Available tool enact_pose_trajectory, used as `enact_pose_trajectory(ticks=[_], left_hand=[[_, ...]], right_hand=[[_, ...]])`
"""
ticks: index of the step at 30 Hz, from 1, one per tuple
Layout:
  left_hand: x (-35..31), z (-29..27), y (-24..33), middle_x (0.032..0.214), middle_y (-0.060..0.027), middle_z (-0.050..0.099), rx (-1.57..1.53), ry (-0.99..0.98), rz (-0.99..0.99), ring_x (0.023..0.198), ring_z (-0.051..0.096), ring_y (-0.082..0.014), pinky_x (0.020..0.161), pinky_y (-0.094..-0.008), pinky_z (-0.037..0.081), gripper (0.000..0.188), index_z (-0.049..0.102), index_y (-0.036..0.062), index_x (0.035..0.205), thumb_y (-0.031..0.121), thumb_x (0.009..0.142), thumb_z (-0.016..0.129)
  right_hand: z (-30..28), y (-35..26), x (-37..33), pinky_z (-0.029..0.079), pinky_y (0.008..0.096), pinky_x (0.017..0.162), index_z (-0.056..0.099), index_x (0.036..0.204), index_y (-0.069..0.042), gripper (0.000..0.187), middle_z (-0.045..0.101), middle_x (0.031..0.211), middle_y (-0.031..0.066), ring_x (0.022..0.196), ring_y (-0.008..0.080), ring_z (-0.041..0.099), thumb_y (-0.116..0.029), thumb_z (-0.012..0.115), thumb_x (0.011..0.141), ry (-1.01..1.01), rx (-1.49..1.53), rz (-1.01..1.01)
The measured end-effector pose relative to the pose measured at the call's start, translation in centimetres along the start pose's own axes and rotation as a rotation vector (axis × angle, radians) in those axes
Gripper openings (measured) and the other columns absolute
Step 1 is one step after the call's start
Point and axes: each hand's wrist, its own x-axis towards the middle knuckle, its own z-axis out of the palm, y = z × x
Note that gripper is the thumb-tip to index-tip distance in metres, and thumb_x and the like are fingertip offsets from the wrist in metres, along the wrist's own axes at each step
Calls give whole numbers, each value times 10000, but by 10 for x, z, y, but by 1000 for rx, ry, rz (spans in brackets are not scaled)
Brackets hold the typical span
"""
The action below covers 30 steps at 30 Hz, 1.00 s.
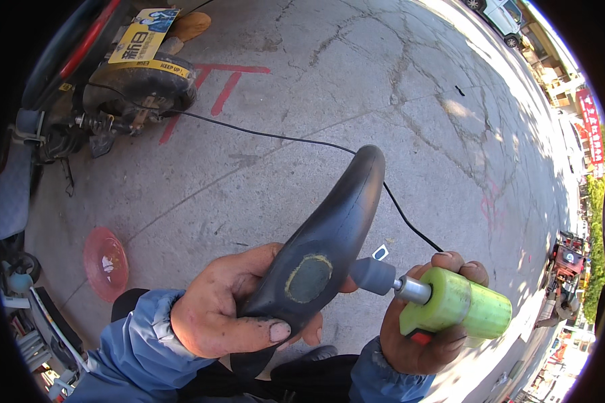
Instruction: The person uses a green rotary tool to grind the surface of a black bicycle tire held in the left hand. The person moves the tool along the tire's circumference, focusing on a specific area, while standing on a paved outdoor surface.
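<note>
While cracked grey concrete (pixel 437 127) fills most of the frame, outdoors, bright sun hits its right side and red painted lines (pixel 238 69) mark it at upper left. Upper left also: one parked vehicle (pixel 141 84), black tyre showing. Upper right: one white vehicle (pixel 499 21). Right edge: one red banner (pixel 590 127). Left, on the ground: one pink basin (pixel 105 265).

Counts at centre: one black inner tube (pixel 346 208), one green power tool (pixel 474 305), one grey bit (pixel 373 276) on it, two hands. Tube slants from lower centre up to centre, one dark oval patch area with yellowish rim on its face. Left hand (pixel 215 305): fingers closed around tube, thumb across its front. Right hand (pixel 413 336): fingers wrapped around tool body, lower right of centre. Bit tip right beside tube edge; contact, cannot tell. One black cable (pixel 269 136) runs from upper left, behind tube, to right hand.
</note>
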Motion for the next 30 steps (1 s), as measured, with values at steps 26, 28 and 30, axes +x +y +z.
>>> enact_pose_trajectory(ticks=[26, 28, 30], left_hand=[[1, -11, -2, 959, -168, 687, 73, -69, -177, 758, 589, -129, 721, -277, 481, 489, 479, -68, 1294, 0, 821, 584], [1, -11, -2, 960, -168, 687, 73, -70, -170, 760, 590, -130, 725, -277, 481, 491, 479, -67, 1295, 0, 819, 583], [1, -11, -3, 960, -168, 686, 67, -72, -162, 762, 591, -131, 728, -278, 482, 493, 480, -67, 1295, -1, 817, 582]], right_hand=[[0, -5, -2, 555, 276, 655, 458, 1217, -8, 676, 575, 1060, 231, 789, 230, 613, -417, 755, 768, 135, -296, 58], [-1, -4, -2, 558, 282, 677, 461, 1213, -8, 672, 578, 1058, 229, 798, 235, 616, -399, 767, 761, 135, -268, 56], [-2, -4, -3, 560, 289, 703, 464, 1208, -7, 670, 581, 1057, 228, 819, 241, 617, -384, 778, 753, 137, -250, 58]])
